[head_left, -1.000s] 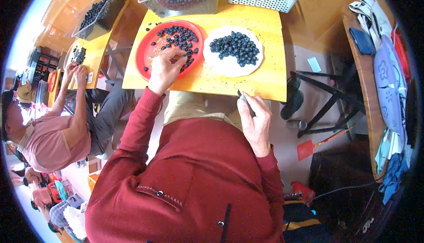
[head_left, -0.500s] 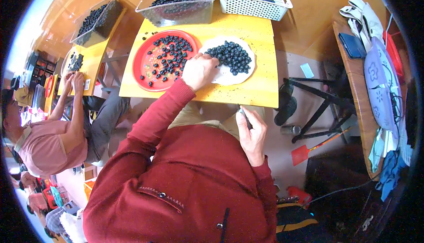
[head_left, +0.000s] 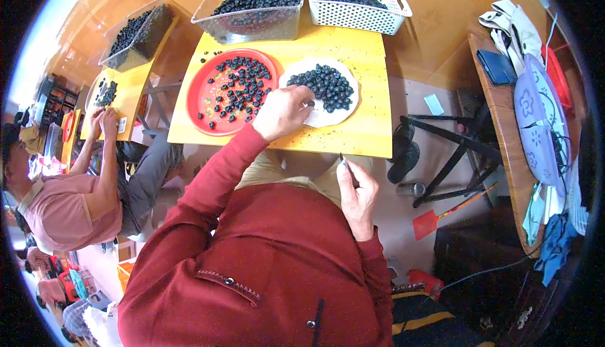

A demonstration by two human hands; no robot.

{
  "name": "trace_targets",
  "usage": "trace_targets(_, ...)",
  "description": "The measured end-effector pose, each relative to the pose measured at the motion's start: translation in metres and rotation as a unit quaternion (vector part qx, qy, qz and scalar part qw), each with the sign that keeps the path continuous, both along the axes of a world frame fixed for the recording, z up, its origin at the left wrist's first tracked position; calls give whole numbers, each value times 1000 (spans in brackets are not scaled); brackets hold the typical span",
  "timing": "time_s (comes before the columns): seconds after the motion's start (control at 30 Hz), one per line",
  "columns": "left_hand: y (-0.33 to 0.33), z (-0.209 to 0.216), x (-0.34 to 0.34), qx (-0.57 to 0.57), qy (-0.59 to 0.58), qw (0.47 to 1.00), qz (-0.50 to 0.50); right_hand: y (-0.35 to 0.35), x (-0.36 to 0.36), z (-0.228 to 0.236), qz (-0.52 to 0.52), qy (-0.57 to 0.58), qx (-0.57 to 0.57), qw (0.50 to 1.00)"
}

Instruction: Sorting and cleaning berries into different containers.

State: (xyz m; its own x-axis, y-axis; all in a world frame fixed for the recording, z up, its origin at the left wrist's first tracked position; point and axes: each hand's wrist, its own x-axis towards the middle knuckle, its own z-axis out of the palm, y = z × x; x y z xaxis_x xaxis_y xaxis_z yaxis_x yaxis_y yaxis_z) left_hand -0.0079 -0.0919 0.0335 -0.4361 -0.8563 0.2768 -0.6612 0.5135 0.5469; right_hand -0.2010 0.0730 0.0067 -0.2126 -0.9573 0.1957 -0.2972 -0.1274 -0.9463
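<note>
My left hand [head_left: 285,112] is closed over the near left edge of a white plate [head_left: 326,118]. A dark round berry-like piece [head_left: 310,103] shows at its fingertips, apparently pinched. On the plate lies a heap of similar dark pieces [head_left: 326,86]. To the left, a red round tray [head_left: 196,88] holds more of them, scattered with small pale and greenish bits. Just off the table's near edge, my right hand [head_left: 358,190] is closed around a small thin tool [head_left: 342,159]. Only the tool's narrow tip shows clearly; the fingers cover the rest.
On the yellow table [head_left: 372,139], a clear bin [head_left: 252,25] and a white perforated basket [head_left: 356,16] hold dark pieces at the back. A person [head_left: 75,202] works at another table on the left. A black folding stand [head_left: 454,139] and a wooden bench [head_left: 498,126] stand right.
My left hand has drawn back slightly toward me from the heap, and a dark piece now shows at its fingertips. My right hand stays near the table's edge. The view has shifted slightly.
</note>
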Motion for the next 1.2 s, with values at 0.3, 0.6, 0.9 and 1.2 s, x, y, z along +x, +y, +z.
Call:
trace_targets(0.3,30,0,11,419,466,768,-131,-29,8,34,49,28,-61,997)
trace_targets(0.6,64,-4,18,527,536,636,-174,-45,32,43,82,13,-120,989)
trace_targets(0.9,73,-15,21,563,597,546,-168,-46,40,38,72,37,-168,983)
trace_targets(1.2,78,-10,27,575,598,541,-136,-46,45,35,77,67,-159,982)
